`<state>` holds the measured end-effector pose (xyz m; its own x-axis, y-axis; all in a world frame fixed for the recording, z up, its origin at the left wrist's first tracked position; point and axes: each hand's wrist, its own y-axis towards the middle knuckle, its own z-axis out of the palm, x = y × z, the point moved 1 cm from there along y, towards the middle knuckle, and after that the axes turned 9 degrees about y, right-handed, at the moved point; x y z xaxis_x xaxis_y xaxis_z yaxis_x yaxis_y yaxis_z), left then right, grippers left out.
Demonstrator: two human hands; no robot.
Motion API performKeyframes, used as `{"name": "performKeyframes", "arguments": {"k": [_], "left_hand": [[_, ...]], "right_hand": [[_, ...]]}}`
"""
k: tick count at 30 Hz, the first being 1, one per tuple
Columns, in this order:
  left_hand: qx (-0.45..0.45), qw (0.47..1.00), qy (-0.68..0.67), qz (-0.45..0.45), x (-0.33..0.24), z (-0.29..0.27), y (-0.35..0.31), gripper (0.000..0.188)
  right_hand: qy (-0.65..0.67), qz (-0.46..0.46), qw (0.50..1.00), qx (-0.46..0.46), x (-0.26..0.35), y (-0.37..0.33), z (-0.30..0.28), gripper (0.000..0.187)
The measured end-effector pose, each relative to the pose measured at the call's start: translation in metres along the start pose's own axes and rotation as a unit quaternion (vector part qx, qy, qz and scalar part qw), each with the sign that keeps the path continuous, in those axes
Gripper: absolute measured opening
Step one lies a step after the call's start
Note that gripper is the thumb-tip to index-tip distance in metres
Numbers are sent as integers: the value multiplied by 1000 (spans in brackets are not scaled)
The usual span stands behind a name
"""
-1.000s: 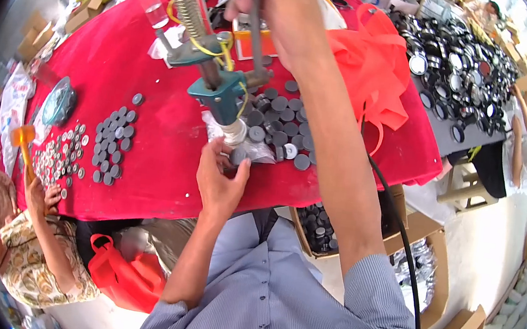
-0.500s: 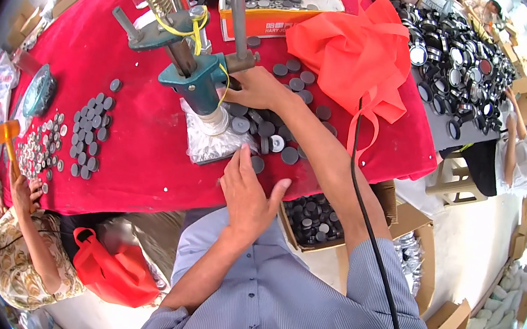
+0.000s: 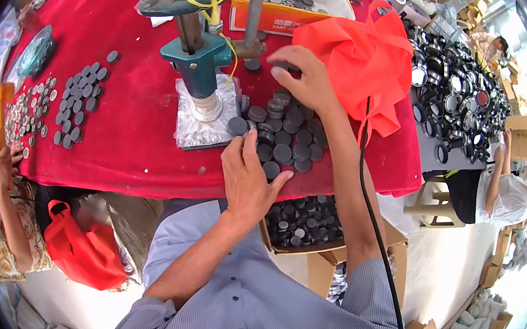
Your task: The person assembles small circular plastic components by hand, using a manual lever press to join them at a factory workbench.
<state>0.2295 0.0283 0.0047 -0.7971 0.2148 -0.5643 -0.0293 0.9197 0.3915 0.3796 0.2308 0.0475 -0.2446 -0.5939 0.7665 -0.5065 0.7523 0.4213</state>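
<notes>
My left hand point(image 3: 248, 174) pinches a dark disc point(image 3: 238, 126) beside the press point(image 3: 199, 68). My right hand point(image 3: 305, 79), grip loosely curled, rests on the disc pile point(image 3: 290, 138) on the red tabletop point(image 3: 130, 128)

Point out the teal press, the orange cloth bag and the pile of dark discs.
teal press point(image 3: 198, 64), head view, its teal body.
orange cloth bag point(image 3: 361, 61), head view, middle fold.
pile of dark discs point(image 3: 293, 138), head view, centre disc.

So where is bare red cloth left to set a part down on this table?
Bare cloth lies between the press and the left-hand disc rows, and along the near table edge. It is crowded right of the press: loose discs under the left hand and right hand.
</notes>
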Motion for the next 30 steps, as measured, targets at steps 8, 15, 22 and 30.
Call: {"name": "performKeyframes", "arguments": {"k": [8, 15, 22, 30], "left_hand": [[-13, 999, 20, 26, -2, -6, 12, 121], [14, 999, 21, 44, 2, -6, 10, 119], [29, 996, 1, 80, -5, -4, 10, 118], [43, 999, 9, 4, -17, 10, 19, 134]], "right_hand": [[-229, 16, 972, 57, -35, 25, 35, 45], [-96, 3, 992, 87, -5, -19, 13, 29], [-257, 143, 955, -35, -48, -18, 10, 42], [-107, 14, 984, 145, -10, -59, -6, 40]]}}
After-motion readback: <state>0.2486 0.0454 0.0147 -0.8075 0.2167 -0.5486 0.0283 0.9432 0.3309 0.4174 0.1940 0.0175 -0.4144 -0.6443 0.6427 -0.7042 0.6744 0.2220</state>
